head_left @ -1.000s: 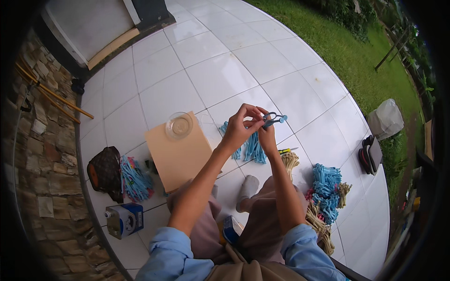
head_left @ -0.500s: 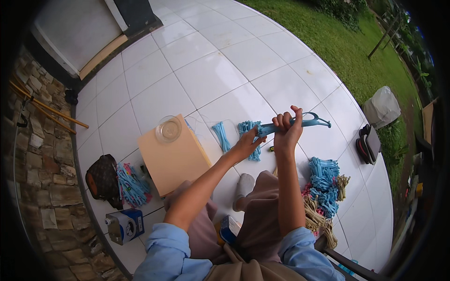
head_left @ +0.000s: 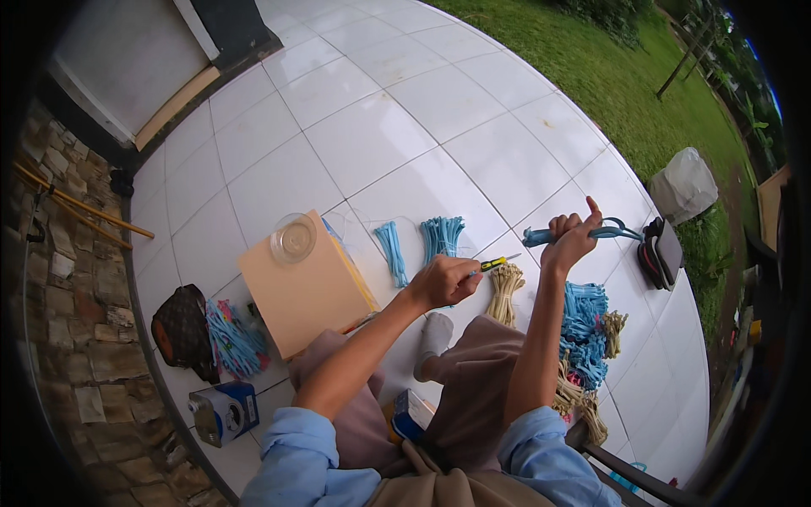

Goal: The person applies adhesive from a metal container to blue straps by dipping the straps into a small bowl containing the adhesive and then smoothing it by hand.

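My right hand is raised on the right, its index finger pointing up and the other fingers closed round a bundle of blue straps. The straps stick out on both sides of the fist, with a loop on the right. Lower and to the left, my left hand is closed at the handle of a small yellow-and-black screwdriver, its shaft pointing right. Behind this hand lie a fanned blue bundle and a thinner blue bundle. A tied beige bundle lies just below the screwdriver.
A tan board on the left carries a clear round container. Beyond it are a brown bag, blue-and-pink bundles and a metal can. Stacked blue bundles lie at right, near a dark pouch and a white bag.
My left hand has let go of the blue straps and moved down to the screwdriver. My right hand has carried the straps to the right. The beige bundle now shows more fully.
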`<state>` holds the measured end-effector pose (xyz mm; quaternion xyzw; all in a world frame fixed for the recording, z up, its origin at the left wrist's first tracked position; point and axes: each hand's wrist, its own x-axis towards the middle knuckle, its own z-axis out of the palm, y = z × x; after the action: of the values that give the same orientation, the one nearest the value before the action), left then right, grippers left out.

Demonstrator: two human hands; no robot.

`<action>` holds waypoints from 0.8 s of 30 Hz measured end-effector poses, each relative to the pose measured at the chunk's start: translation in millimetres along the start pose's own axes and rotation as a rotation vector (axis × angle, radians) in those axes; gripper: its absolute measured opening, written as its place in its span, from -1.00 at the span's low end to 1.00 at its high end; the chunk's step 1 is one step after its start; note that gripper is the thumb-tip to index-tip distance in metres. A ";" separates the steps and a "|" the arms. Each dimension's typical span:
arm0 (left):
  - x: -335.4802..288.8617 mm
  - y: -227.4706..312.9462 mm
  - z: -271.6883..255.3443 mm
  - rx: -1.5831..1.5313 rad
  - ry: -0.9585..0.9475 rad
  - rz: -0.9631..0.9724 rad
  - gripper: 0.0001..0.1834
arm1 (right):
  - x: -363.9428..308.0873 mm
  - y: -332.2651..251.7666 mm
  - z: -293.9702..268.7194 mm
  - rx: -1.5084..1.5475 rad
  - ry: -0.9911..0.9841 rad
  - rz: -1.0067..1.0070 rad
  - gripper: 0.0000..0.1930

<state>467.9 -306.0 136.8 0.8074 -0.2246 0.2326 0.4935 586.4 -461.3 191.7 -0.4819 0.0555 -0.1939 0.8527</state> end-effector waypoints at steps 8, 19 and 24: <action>-3.4 -19.1 -26.6 0.066 0.129 -0.176 -0.79 | -3.3 12.1 -15.4 -0.173 -0.264 0.206 -0.58; -17.3 -90.7 -24.9 0.283 0.060 -0.594 -0.66 | -55.1 61.4 13.3 -1.008 -0.831 0.203 -0.58; 13.6 -65.9 -20.7 -0.291 0.316 -0.678 -0.61 | -64.4 74.2 17.8 -0.890 -0.827 0.210 -0.29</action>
<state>514.5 -262.0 107.7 0.7117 0.1025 0.1435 0.6800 552.9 -388.1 132.6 -0.8189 -0.1570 0.1360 0.5350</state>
